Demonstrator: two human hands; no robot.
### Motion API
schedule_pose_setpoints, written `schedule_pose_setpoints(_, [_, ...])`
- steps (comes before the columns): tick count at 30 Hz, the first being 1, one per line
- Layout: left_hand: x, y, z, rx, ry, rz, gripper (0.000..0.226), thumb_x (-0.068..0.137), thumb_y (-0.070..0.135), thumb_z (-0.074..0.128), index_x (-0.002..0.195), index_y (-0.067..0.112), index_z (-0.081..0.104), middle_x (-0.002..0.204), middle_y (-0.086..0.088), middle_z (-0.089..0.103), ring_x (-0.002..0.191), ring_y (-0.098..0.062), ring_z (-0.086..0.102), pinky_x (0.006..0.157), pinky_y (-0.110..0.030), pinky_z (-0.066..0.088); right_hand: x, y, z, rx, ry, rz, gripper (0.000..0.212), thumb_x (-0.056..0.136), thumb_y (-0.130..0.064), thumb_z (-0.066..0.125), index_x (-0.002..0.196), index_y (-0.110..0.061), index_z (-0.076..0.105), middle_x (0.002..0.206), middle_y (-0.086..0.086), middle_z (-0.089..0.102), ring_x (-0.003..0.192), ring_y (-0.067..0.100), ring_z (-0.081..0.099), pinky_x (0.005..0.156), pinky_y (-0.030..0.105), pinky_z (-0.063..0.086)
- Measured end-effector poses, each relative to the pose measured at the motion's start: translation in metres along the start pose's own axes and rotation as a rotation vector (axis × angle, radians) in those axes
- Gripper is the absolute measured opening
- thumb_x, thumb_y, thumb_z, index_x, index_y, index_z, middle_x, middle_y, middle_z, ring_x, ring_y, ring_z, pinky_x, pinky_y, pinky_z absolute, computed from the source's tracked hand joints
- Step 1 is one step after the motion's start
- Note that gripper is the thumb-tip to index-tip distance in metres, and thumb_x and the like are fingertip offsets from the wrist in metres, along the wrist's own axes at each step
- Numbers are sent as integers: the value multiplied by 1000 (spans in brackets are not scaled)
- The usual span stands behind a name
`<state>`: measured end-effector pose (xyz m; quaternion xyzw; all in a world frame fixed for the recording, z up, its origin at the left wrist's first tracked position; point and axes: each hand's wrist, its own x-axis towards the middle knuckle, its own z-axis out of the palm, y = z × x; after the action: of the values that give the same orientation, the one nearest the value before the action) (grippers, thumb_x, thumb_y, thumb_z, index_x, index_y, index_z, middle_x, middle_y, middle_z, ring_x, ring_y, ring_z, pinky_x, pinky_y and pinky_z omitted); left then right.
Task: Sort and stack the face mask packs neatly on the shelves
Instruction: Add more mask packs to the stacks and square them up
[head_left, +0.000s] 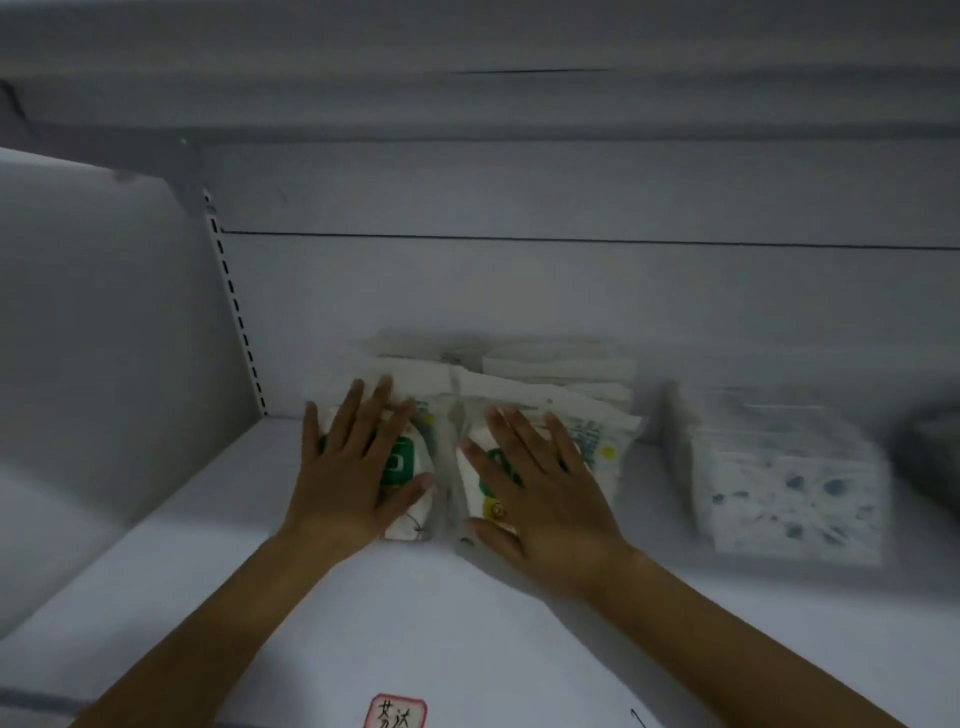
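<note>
Both hands (353, 467) hide the blurred mask packs' (587, 441) print

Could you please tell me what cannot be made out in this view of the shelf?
- Head view: print on the two green-marked packs, hidden by the left hand and right hand.
- The blue-speckled packs: their count, motion-blurred.
- The dark thing: cut by the right edge.
- The red label: cut by the bottom edge.

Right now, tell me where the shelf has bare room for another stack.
Bare shelf lies left of the left hand, and in front of both hands. The green-print packs and blue-speckled packs crowd the right.
</note>
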<state>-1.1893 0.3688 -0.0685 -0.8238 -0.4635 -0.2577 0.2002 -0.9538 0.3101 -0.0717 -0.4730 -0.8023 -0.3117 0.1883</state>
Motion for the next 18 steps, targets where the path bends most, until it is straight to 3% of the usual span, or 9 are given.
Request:
schedule_pose_setpoints(4, [2,-6,15,-35,-87,79,80,91,73,20,147,20,38,157,-3,29,145,-27,23,112,-63,16,-13,16,1,-32,-61,-41,66,96,-61,34,147,-19,40,155,11,32,145,27,25,117,50,18])
schedule_pose_setpoints(10, [2,-5,23,-93,-33,98,80,88,74,22,144,21,44,155,-2,34,142,-28,30,110,-61,21,-10,21,0,-25,-120,-21,68,94,-63,35,148,-21,37,156,9,31,145,26,27,117,49,19])
schedule_pose_setpoints(13, [1,-4,22,-187,65,85,75,91,72,23,145,23,37,156,-1,31,143,-24,29,113,-57,17,-7,23,-2,2,-170,-22,70,93,-67,33,148,-23,36,156,7,30,145,26,26,117,47,17])
schedule_pose_setpoints(15, [3,-6,20,-328,180,-14,69,92,65,31,147,22,32,158,0,26,144,-19,25,118,-50,10,-6,22,-4,58,-140,7,70,94,-67,31,147,-22,36,157,7,29,146,24,23,117,46,15])
schedule_pose_setpoints(18, [9,-9,15,-575,350,-306,76,86,59,42,150,22,24,160,-2,18,146,-14,16,119,-40,6,-4,11,-9,92,-19,69,65,96,-60,35,144,-17,39,155,10,33,146,23,22,116,48,17])
